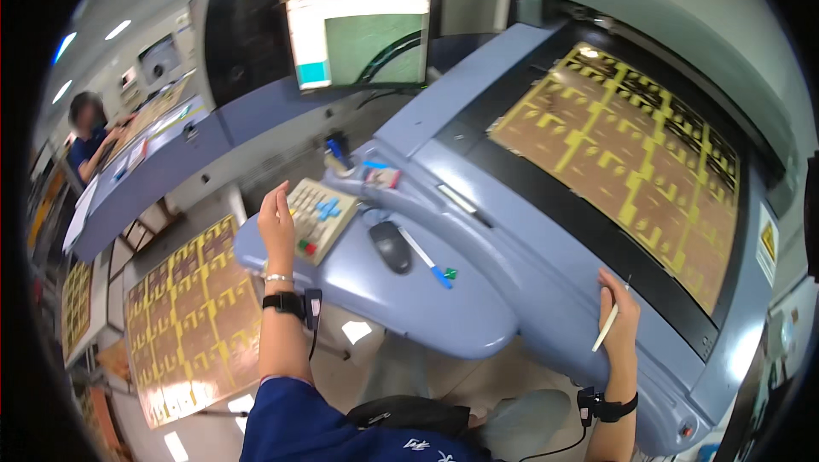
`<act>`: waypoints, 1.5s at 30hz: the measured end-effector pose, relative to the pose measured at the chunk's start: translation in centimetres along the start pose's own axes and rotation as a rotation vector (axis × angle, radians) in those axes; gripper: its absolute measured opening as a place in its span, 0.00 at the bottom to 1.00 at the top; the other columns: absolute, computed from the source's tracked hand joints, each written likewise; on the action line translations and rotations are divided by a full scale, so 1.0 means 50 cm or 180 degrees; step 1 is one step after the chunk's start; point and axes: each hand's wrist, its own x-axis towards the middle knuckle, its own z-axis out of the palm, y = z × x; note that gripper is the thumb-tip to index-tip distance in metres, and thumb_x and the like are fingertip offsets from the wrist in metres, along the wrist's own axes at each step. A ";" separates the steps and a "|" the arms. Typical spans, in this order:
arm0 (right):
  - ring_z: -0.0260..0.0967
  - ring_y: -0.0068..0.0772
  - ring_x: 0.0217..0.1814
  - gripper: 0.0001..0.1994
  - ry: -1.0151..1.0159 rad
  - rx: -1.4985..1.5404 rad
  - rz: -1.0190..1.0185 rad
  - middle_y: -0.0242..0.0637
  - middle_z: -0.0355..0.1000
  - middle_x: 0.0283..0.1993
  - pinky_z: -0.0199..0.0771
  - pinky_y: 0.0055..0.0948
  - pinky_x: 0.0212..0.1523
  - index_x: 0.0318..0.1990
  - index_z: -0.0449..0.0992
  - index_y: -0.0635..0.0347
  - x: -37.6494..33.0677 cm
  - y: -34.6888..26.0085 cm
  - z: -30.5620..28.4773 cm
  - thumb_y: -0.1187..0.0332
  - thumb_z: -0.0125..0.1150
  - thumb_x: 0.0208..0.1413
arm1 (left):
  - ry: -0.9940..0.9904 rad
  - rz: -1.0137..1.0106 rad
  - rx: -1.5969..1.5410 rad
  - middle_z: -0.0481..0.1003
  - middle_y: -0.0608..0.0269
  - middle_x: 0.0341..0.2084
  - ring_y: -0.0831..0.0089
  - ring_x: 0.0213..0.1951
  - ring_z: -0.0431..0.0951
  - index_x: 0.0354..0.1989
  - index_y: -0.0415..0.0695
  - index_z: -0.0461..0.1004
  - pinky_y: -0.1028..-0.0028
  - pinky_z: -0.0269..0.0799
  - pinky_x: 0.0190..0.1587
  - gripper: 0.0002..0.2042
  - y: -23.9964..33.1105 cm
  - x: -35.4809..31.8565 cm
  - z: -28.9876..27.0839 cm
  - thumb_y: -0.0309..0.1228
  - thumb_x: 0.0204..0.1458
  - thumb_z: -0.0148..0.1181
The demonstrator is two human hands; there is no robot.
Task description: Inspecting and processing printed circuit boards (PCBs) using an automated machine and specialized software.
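Observation:
My right hand (621, 319) is closed around a slim white pen-like tool (606, 328) with a thin dark tip, by the front edge of a large blue-grey flatbed machine (537, 206). On the machine's black bed lies a copper-brown patterned panel (631, 155) with yellow-green shapes. My left hand (275, 221), fingers stretched out and seemingly holding nothing, is at the left edge of a beige keypad (322, 216) with blue and red keys. Whether it touches the keypad, I cannot tell. A black mouse (390, 247) and a white-and-blue pen (426, 259) lie right of the keypad.
Behind stands a lit monitor (358, 40). Another patterned panel (194, 317) lies low at my left. A small holder with pens (339, 159) stands behind the keypad. A grey cover (665, 35) spans the machine's far side. At far left a person (90, 138) works at a bench.

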 end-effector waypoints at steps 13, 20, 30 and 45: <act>0.68 0.46 0.50 0.17 0.0147 -0.1530 -0.1103 0.43 0.71 0.51 0.68 0.37 0.51 0.40 0.75 0.63 -0.002 -0.005 0.057 0.87 0.53 0.41 | -0.1236 -0.0768 0.2053 0.66 0.70 0.58 0.63 0.63 0.57 0.50 0.56 0.74 0.55 0.40 0.65 0.22 -0.209 -0.021 -0.098 0.43 0.61 0.31; 0.68 0.45 0.50 0.16 0.0261 -0.1585 -0.0979 0.43 0.72 0.50 0.68 0.37 0.50 0.39 0.75 0.62 -0.006 -0.011 0.059 0.86 0.54 0.41 | -0.1040 -0.0812 0.1979 0.67 0.68 0.57 0.63 0.63 0.59 0.49 0.54 0.76 0.54 0.43 0.64 0.22 -0.215 -0.021 -0.093 0.44 0.61 0.31; 0.69 0.44 0.49 0.15 0.0336 -0.1682 -0.1012 0.42 0.72 0.50 0.68 0.36 0.49 0.39 0.75 0.62 -0.011 -0.005 0.052 0.85 0.54 0.41 | -0.0991 -0.0730 0.1870 0.69 0.69 0.55 0.64 0.61 0.61 0.48 0.55 0.76 0.57 0.45 0.63 0.23 -0.218 -0.021 -0.092 0.44 0.62 0.30; 0.60 0.46 0.63 0.12 0.0308 -0.1817 -0.0770 0.42 0.69 0.55 0.57 0.45 0.63 0.41 0.74 0.60 -0.017 -0.006 0.056 0.82 0.52 0.49 | -0.0892 -0.0770 0.1855 0.71 0.70 0.53 0.66 0.60 0.62 0.45 0.54 0.78 0.59 0.46 0.63 0.24 -0.223 -0.021 -0.095 0.47 0.62 0.31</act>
